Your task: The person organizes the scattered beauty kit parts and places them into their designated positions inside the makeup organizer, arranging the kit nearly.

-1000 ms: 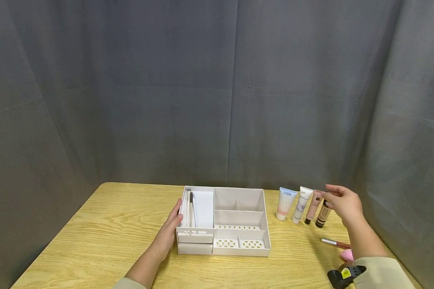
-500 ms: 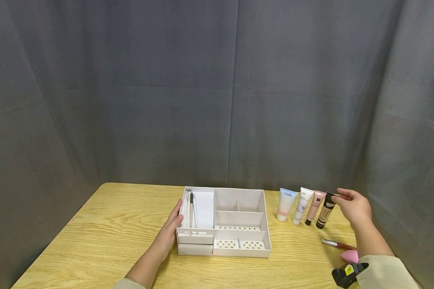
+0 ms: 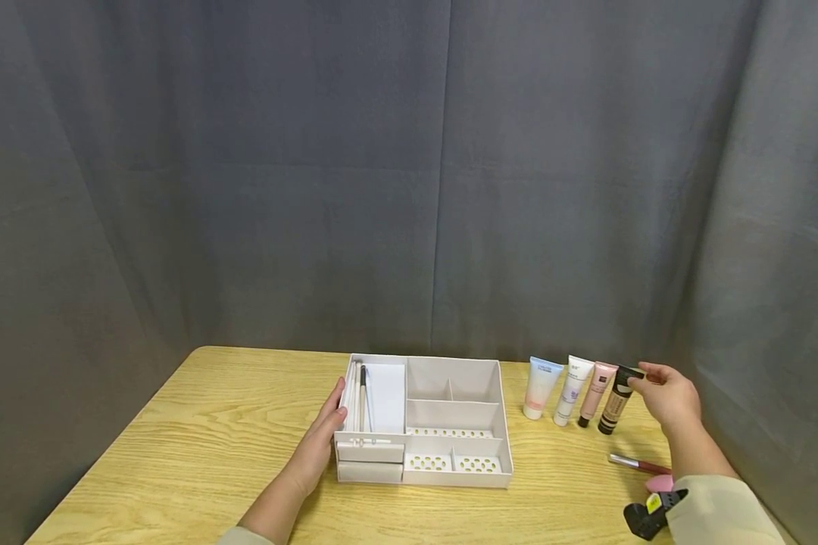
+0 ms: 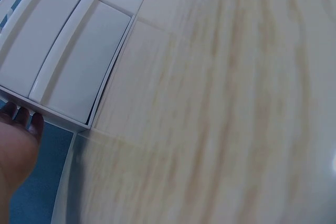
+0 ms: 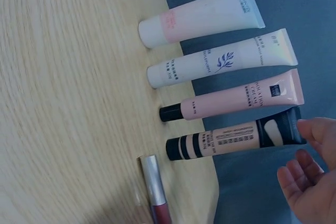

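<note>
A white cosmetics organizer (image 3: 453,477) with compartments stands mid-table, long thin brushes (image 3: 363,397) in its left section. Against its left side rests my left hand (image 3: 316,443), fingers extended along the wall. In the left wrist view, fingertips touch the edge by the organizer's drawers (image 4: 86,56). To the right, a black-and-beige foundation tube (image 5: 231,141) stands on its cap. My right hand (image 3: 671,397) is at its top end, thumb at the crimped edge and the other fingers loosely bent, apart from the tube. Beside it stand a pink cream tube (image 5: 236,98), a white tube (image 5: 210,64) and a blue-topped tube (image 5: 202,17).
A brush with a silver ferrule and red part (image 3: 637,463) lies in front of the tubes. A pink makeup sponge (image 3: 660,484) is partly hidden by the right wrist's black camera (image 3: 647,518). Grey curtains (image 3: 313,189) enclose the wooden table (image 3: 198,439) behind and at the sides.
My right hand has drawn back rightward from over the foundation tube's top, uncovering more of the tube. The tube keeps its place in the row. My left hand stays on the organizer.
</note>
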A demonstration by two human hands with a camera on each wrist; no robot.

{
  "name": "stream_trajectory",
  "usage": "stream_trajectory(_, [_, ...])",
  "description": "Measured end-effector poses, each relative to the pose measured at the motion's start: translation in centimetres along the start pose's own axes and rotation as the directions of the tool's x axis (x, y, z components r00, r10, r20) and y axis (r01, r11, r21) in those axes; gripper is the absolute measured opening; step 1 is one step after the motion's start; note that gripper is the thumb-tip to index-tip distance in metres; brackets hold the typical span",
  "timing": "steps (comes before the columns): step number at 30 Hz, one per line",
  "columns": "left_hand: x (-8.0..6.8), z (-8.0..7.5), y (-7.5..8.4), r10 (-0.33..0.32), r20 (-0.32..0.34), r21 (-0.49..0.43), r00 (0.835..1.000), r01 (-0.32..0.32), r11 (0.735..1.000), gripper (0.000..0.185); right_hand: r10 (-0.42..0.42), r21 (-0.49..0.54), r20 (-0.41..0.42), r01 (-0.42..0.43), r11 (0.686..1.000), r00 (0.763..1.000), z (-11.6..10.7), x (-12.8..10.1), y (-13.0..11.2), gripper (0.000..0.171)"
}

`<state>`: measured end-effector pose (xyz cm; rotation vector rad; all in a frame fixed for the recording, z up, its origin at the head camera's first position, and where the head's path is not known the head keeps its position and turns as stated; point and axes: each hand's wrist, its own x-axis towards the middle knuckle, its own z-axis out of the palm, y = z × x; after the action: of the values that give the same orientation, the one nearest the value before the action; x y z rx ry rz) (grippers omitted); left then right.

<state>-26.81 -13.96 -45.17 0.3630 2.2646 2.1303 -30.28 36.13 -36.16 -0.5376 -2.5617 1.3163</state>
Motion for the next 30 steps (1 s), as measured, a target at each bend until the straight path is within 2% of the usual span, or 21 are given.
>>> stream_trajectory(5, [0.0,0.0,-0.1,0.006,0.004,0.003,1.0,-0.006,1.0,0.061,-0.002,0.03,0.01,0.002,1.0,1.0,0.3,0.4,0.7,0.056])
stream_trajectory(18, [-0.1,0.0,0.0,-0.01,-0.006,0.012,1.0,0.01,1.0,0.061,-0.073,0.056,0.052,0.071,0.996,0.996,0.7,1.1,1.1,0.056])
stream_trajectory(30, [0.0,0.0,0.0,-0.011,0.0,0.009,1.0,0.011,1.0,0.06,-0.085,0.045,0.039,0.083,0.996,0.996,1.0,1.1,1.4,0.055])
